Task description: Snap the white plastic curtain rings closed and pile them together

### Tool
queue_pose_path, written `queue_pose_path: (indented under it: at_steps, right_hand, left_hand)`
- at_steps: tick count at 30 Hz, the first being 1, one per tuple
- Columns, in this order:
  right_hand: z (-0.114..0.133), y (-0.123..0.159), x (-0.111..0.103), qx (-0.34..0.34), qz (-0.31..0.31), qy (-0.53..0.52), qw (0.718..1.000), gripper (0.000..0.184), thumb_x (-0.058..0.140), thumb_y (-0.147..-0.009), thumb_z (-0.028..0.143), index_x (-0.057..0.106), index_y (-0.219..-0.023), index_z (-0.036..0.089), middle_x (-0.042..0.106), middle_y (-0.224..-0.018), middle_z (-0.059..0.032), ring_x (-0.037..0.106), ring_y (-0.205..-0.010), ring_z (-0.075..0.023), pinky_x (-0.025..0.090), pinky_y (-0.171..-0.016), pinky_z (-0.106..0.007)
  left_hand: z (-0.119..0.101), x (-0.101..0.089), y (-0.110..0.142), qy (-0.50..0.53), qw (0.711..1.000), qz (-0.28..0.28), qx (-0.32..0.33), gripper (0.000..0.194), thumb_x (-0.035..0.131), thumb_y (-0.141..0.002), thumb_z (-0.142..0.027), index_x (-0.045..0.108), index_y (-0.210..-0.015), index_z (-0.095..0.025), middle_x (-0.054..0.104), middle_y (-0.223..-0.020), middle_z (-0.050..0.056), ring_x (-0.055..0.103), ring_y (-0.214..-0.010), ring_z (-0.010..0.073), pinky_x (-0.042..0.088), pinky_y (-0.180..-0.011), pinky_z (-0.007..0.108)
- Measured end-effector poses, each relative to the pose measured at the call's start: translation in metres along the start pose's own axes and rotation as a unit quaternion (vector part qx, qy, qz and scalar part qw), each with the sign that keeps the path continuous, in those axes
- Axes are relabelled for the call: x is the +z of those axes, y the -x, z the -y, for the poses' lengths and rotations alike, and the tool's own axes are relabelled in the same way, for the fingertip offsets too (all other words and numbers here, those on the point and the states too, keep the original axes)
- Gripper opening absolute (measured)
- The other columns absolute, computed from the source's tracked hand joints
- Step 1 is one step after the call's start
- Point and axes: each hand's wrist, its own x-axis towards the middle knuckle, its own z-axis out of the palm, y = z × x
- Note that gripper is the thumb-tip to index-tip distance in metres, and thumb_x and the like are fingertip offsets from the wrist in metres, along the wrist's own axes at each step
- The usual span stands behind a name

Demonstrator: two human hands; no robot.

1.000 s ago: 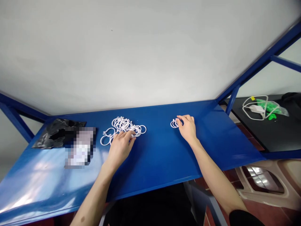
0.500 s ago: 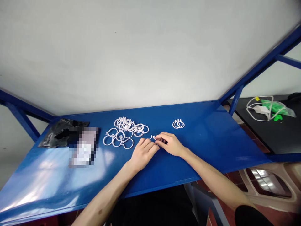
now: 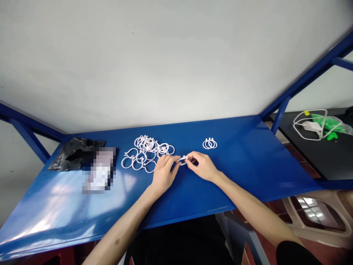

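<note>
White ring point(image 3: 182, 163), pinched from two sides over the blue table point(image 3: 198, 197).
Left hand point(image 3: 163, 173) grips its left rim, thumb to finger; right hand point(image 3: 203, 167) pinches its right, by the small knobs point(image 3: 185, 157). Probably light, springy-stiff, smooth; best held on the rim beside the knobs. Farther: loose rings point(image 3: 149, 145) left, three overlapping rings point(image 3: 211, 144) right.
</note>
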Motion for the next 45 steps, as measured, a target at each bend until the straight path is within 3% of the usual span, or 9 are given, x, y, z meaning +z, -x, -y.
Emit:
queue_pose_path:
  at_steps: [6, 12, 22, 29, 33, 36, 40, 45]
  right_hand:
    - [0.002, -0.002, 0.000, -0.072, -0.026, 0.033, 0.996, 0.013, 0.056, -0.102, 0.029, 0.068, -0.100, 0.023, 0.073, -0.089, -0.0039, 0.065, -0.081, -0.0180, 0.054, -0.074, -0.032]
    - [0.003, -0.002, 0.002, -0.130, -0.021, 0.078, 0.988, 0.020, 0.053, -0.105, 0.030, 0.071, -0.100, 0.022, 0.073, -0.089, -0.0056, 0.061, -0.081, -0.0194, 0.053, -0.073, -0.034]
    - [0.009, 0.005, 0.010, -0.183, -0.008, 0.160, 0.970, 0.025, 0.050, -0.106, 0.022, 0.074, -0.102, 0.023, 0.071, -0.083, -0.0048, 0.052, -0.079, -0.0202, 0.049, -0.066, -0.032]
    - [0.006, 0.006, 0.011, -0.193, 0.005, 0.189, 0.963, 0.027, 0.049, -0.106, 0.022, 0.075, -0.100, 0.024, 0.070, -0.080, -0.0050, 0.053, -0.078, -0.0206, 0.047, -0.066, -0.033]
    - [0.002, -0.002, 0.002, -0.156, -0.029, 0.178, 0.971, 0.023, 0.052, -0.105, 0.027, 0.075, -0.106, 0.024, 0.073, -0.089, -0.0060, 0.058, -0.083, -0.0215, 0.052, -0.075, -0.036]
    - [-0.011, -0.009, -0.016, -0.081, -0.099, 0.205, 0.970, 0.026, 0.050, -0.106, 0.030, 0.075, -0.108, 0.025, 0.073, -0.093, -0.0070, 0.060, -0.087, -0.0227, 0.052, -0.082, -0.039]
    - [-0.039, -0.013, -0.046, 0.041, -0.189, 0.274, 0.942, 0.032, 0.048, -0.105, 0.038, 0.076, -0.104, 0.024, 0.069, -0.099, -0.0100, 0.058, -0.092, -0.0258, 0.052, -0.079, -0.040]
    - [-0.061, -0.012, -0.060, 0.108, -0.181, 0.315, 0.925, 0.037, 0.046, -0.104, 0.041, 0.077, -0.108, 0.022, 0.067, -0.096, -0.0124, 0.055, -0.089, -0.0283, 0.050, -0.075, -0.043]
  left_hand:
    - [0.003, 0.002, 0.002, 0.119, 0.985, 0.061, -0.105, 0.021, 0.060, -0.099, -0.029, 0.066, -0.118, -0.022, 0.073, -0.089, 0.002, 0.069, -0.085, 0.0174, 0.057, -0.079, 0.032]
    - [0.000, -0.003, -0.001, 0.166, 0.970, 0.090, -0.150, 0.017, 0.056, -0.101, -0.028, 0.072, -0.100, -0.023, 0.075, -0.088, 0.002, 0.070, -0.080, 0.0156, 0.056, -0.076, 0.029]
    - [-0.006, 0.004, 0.011, 0.117, 0.986, 0.026, -0.114, 0.021, 0.053, -0.095, -0.008, 0.069, -0.093, -0.021, 0.071, -0.084, 0.002, 0.070, -0.077, 0.0147, 0.057, -0.072, 0.027]
    - [-0.005, 0.005, 0.009, 0.080, 0.993, 0.037, -0.077, 0.020, 0.052, -0.096, -0.011, 0.068, -0.094, -0.022, 0.072, -0.085, 0.002, 0.069, -0.078, 0.0154, 0.056, -0.073, 0.028]
    - [0.005, -0.007, -0.001, 0.020, 0.999, 0.011, -0.027, 0.016, 0.059, -0.099, -0.023, 0.068, -0.111, -0.022, 0.074, -0.089, 0.004, 0.068, -0.082, 0.0182, 0.055, -0.078, 0.032]
    - [0.018, -0.016, -0.005, -0.075, 0.996, -0.032, -0.027, 0.020, 0.059, -0.099, -0.025, 0.066, -0.117, -0.021, 0.073, -0.089, 0.005, 0.065, -0.084, 0.0206, 0.051, -0.081, 0.035]
    - [0.037, -0.018, -0.005, -0.194, 0.980, -0.017, -0.033, 0.020, 0.059, -0.098, -0.029, 0.069, -0.112, -0.018, 0.070, -0.096, 0.011, 0.061, -0.087, 0.0250, 0.048, -0.081, 0.039]
    - [0.044, -0.015, -0.004, -0.202, 0.979, -0.011, -0.019, 0.015, 0.056, -0.098, -0.024, 0.071, -0.097, -0.022, 0.068, -0.092, 0.008, 0.059, -0.083, 0.0236, 0.046, -0.078, 0.038]
